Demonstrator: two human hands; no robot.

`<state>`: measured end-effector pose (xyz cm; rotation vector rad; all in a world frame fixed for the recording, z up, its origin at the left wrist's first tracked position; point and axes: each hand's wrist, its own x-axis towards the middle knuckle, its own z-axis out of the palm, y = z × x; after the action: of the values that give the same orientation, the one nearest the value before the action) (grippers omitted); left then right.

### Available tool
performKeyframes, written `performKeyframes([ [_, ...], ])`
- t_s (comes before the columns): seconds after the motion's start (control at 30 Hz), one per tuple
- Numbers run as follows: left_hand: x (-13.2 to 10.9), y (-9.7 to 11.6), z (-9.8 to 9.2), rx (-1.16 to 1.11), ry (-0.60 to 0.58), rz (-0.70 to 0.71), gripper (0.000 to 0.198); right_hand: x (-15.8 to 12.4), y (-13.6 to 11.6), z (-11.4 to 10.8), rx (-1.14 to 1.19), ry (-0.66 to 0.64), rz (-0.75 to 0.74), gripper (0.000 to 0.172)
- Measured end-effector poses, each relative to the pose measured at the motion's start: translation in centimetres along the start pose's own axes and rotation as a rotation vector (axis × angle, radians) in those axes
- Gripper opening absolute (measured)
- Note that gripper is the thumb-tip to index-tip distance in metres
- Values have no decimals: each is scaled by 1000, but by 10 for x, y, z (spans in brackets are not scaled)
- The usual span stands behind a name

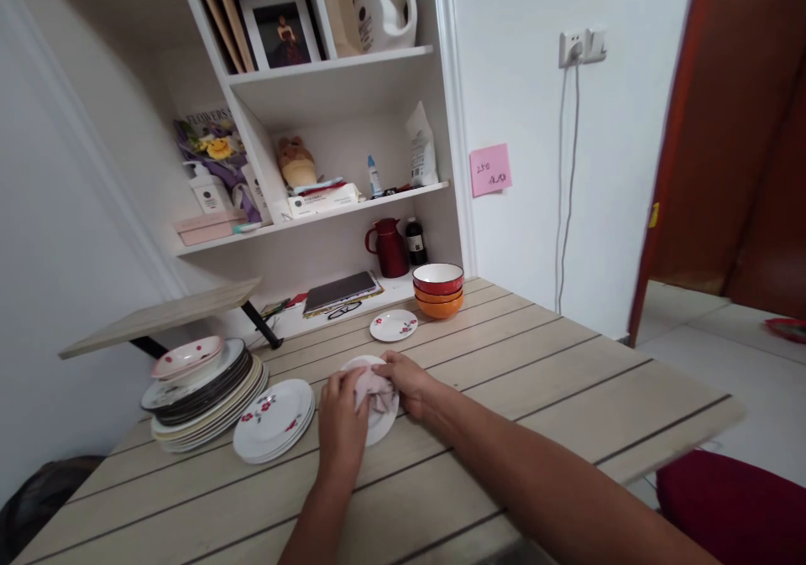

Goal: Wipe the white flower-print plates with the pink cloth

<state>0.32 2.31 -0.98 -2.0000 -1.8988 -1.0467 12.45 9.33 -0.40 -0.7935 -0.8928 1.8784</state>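
A small white plate [379,431] is between my two hands over the table, with a crumpled pale pink cloth [376,390] against its face. My left hand [343,422] is closed at the plate's left side, its fingers bent over the cloth. At the upper right rim, my right hand [408,383] grips the plate, its thumb close to the cloth; some fingertips are hidden. Left of my hands stands a short stack of white plates with red flowers [275,418]. Beyond them lies a single small flowered plate [394,326].
A tall stack of mixed plates and bowls [205,397] stands at the left, near a small raised shelf [164,317]. Red and orange bowls [439,292] are stacked at the back. Behind are a dark red jug [389,250] and a dark notebook [340,290]. A red seat [730,506] is at lower right.
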Motion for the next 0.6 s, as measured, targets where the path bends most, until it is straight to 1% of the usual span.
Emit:
performKeyframes([
  [0.07, 3, -10, -2, 45, 36, -116, 38, 2, 3, 1, -12, 20, -1, 23],
  [0.1, 3, -14, -3, 67, 42, -151, 38, 3, 4, 0, -13, 34, -4, 25],
  [0.17, 2, -17, -4, 93, 43, -162, 38, 5, 3, -2, -10, 53, -9, 27],
  [0.27, -3, -12, -2, 62, 41, -62, 38, 4, -2, -6, -13, 24, 7, 27],
  [0.4, -7, 0, 2, -62, 25, 111, 43, -4, -12, -8, -35, -106, 63, 26],
  [0.47, -5, -1, 4, -107, 21, 129, 43, -8, -14, -7, -48, -145, 84, 24],
  [0.53, 0, -9, 4, -112, 17, 66, 41, -9, -13, -5, -58, -150, 91, 23],
  [0.6, 4, -18, 2, -60, 34, -54, 37, -8, -10, -2, -60, -121, 82, 23],
])
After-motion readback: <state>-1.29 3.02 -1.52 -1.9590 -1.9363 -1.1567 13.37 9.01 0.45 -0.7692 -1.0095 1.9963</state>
